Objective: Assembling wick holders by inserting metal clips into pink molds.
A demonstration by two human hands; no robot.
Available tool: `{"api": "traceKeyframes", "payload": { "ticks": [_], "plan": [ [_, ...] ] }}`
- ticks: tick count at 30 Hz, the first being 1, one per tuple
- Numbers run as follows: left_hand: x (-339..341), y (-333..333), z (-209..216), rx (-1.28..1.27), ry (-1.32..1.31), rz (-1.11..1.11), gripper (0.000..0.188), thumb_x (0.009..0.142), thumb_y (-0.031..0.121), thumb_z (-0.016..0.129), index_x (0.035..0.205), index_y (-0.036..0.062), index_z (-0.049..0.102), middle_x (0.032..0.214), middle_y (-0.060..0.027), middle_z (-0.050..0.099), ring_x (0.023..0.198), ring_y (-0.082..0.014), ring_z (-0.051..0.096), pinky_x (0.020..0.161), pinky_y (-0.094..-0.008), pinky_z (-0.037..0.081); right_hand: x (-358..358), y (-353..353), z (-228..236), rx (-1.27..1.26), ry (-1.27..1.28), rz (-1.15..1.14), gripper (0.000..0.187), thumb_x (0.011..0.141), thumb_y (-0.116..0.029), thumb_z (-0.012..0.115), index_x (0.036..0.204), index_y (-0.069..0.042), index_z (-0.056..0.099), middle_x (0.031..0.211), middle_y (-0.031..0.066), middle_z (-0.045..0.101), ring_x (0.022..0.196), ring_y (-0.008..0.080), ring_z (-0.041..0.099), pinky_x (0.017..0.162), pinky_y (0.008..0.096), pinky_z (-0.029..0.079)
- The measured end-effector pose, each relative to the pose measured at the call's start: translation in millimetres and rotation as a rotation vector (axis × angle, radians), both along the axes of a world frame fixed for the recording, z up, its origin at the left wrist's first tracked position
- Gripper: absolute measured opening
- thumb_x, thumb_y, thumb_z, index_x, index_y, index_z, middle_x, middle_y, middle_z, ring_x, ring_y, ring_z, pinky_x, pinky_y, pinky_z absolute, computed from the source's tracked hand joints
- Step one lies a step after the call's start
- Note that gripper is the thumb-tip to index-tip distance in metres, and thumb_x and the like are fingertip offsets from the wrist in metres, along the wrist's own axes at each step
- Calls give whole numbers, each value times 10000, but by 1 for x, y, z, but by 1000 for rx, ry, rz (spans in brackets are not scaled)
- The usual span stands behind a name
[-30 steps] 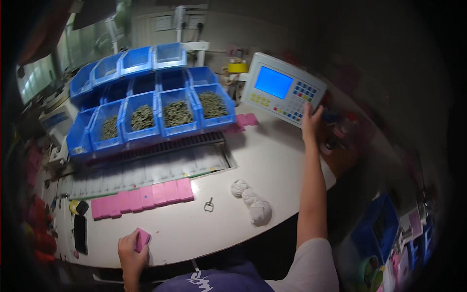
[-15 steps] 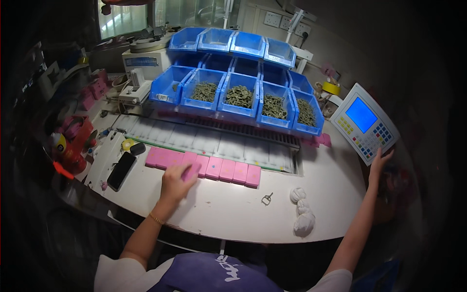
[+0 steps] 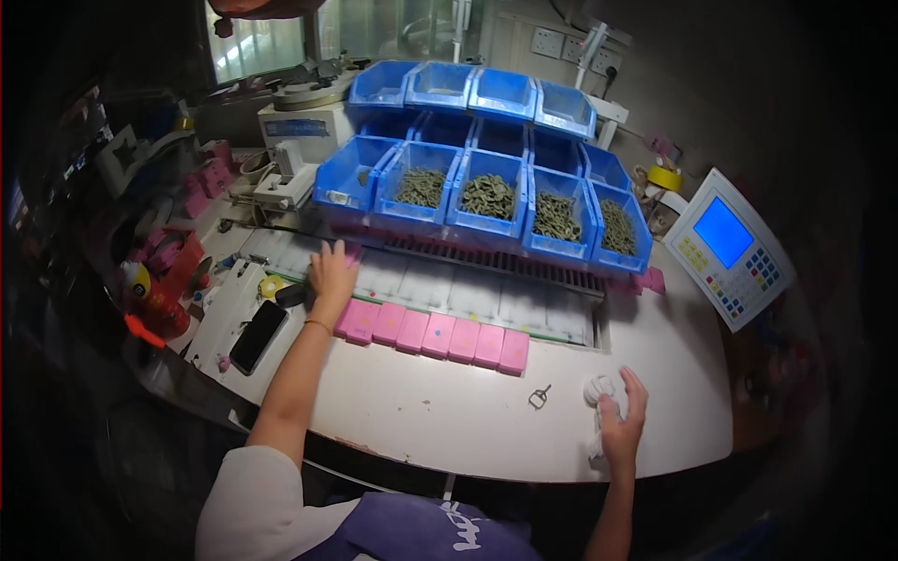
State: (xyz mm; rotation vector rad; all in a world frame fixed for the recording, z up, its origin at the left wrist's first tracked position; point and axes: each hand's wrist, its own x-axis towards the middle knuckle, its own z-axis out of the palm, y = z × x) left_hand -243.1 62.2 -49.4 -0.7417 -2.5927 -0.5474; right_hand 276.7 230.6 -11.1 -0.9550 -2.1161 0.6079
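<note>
Comparing with half a second back: left hand (image 3: 331, 272) has left the pink blocks (image 3: 432, 335) and moved up past the row's left end to the white tray strip (image 3: 468, 292) in front of the bins (image 3: 486, 201); right hand (image 3: 621, 423) has dropped from the keypad panel (image 3: 730, 248) to the white cloth (image 3: 599, 393) near the front edge of the tabletop (image 3: 421, 411), right side. Reads as the panel step being over and both hands back on bench items. Left hand lies flat, fingers spread, gripping nothing, though something pink peeks out beyond its fingertips, too small to tell. Blocks sit just below that wrist, touching each other in a line running right. Right hand is curled loosely over the cloth, touching it; can't tell if it's really clamped. Small metal clip (image 3: 539, 397) lies just left of the cloth, apart. Phone (image 3: 258, 336) near left edge.
</note>
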Motion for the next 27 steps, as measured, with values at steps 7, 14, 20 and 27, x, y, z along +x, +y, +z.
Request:
{"api": "traceKeyframes", "payload": {
  "ticks": [7,14,20,27],
  "plan": [
    [136,-60,12,374,-519,-453,287,878,220,711,1087,23,709,1112,-130,695,958,-248,621,843,-357,497,-103,32,-22,84,-221,523,913,752,-280,784,1498,-29,323,1501,229,374,1418,418,302,1187,483,233],
    [222,-70,7,740,-1689,-633,270,976,172,620,1162,-21,655,1083,-105,663,852,-110,584,759,-246,477,-142,29,-18,60,-269,601,924,661,-275,852,1427,-10,409,1291,201,511,1235,372,450,1088,455,354],
    [253,-43,29,796,-2290,-816,594,943,307,675,1401,0,454,1257,-104,596,960,-123,593,829,-260,496,-109,-67,20,-49,58,860,816,709,-108,802,1421,-17,413,1343,179,471,1262,342,462,1102,427,354],
    [261,-46,41,420,-1353,-967,571,764,88,828,1278,30,585,1180,-87,638,975,-156,638,841,-279,532,-81,-103,-8,-1154,430,635,736,958,-155,649,1549,-10,235,1573,151,290,1405,271,381,1128,383,373]
  ]
}}
